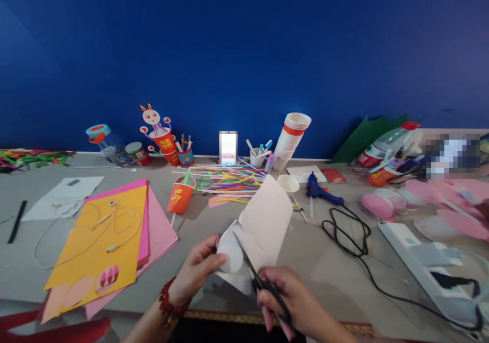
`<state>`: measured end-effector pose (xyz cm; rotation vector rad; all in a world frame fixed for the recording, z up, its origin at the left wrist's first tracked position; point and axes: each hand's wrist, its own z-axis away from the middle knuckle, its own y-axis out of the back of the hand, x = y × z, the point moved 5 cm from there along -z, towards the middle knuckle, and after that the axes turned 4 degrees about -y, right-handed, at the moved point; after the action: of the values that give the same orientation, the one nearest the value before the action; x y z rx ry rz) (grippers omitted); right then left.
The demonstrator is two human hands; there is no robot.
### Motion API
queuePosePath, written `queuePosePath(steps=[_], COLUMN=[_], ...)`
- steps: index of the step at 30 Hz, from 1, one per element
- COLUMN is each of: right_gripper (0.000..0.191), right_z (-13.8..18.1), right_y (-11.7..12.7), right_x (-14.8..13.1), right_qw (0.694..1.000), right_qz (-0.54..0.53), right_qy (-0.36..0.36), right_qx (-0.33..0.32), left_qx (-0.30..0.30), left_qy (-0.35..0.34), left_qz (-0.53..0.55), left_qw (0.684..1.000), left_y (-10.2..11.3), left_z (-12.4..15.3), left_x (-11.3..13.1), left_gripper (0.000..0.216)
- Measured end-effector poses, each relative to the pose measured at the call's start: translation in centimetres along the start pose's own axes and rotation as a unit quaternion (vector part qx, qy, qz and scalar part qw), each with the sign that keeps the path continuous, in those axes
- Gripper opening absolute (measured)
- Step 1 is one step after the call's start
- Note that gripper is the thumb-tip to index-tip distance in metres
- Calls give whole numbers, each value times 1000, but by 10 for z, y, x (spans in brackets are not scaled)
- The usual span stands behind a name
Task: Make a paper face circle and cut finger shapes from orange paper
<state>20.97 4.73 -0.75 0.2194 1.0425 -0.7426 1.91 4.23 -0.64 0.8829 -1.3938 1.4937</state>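
Blue wall (244,52) behind; grey counter (324,276) crowded with craft stock. Left hand (198,271) is curled around a white cup (231,256) held on its side, thumb and fingers closed on its wall, just above the near edge of the counter. A white sheet of paper (263,220) is pressed against the cup and rises behind it, bent over at the top. Right hand (294,302) has its fingers through the handles of the scissors (246,259) and is closed round them. Blades look parted a little, tips pointing up and left to where the sheet meets the cup's rim. Whether paper already lies between the blades: cannot tell. Judgement: the cut seems to follow the round of the cup, so short bites near the pivot should track the curve better than full closes. Better to turn cup and paper into the blades than to swing the scissors. Left thumb sits very near the tips and should be held clear. The loose upper part of the sheet may flop and drag the line. Nearby: yellow sheet (103,241) with earphones (114,215) to the left, coloured straws (229,182) beyond, glue gun (321,192) and black cable (347,236) to the right, well apart.
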Motion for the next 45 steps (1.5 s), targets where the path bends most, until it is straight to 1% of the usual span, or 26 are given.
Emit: queuePosePath(steps=[6,12,18,24,31,35,40,45], right_gripper=[58,55,56,56,56,56,58,54], right_z=[1,1,1,1,2,3,4,7], right_y=[3,9,11,11,14,12,9,11], right_x=[-4,-3,-2,-3,-6,-9,-16,-23], right_qw=[1000,999,999,999,998,999,999,999], right_qz=[13,34,46,46,62,53,43,42], right_qy=[5,4,3,14,0,3,13,18], right_qx=[-3,-1,5,9,15,12,13,22], left_qx=[-14,-34,-33,-40,-43,-46,-52,-60], left_qy=[5,10,16,21,35,32,26,28], left_qz=[-18,-19,-33,-30,-24,-24,-31,-49], left_qw=[1000,999,999,999,998,998,998,997], left_y=[0,-5,-7,-8,-6,-6,-8,-13], left_z=[-2,-4,-6,-6,-7,-9,-11,-11], left_x=[4,14,20,23,23,25,26,27], left_gripper=[27,29,29,31,30,31,32,32])
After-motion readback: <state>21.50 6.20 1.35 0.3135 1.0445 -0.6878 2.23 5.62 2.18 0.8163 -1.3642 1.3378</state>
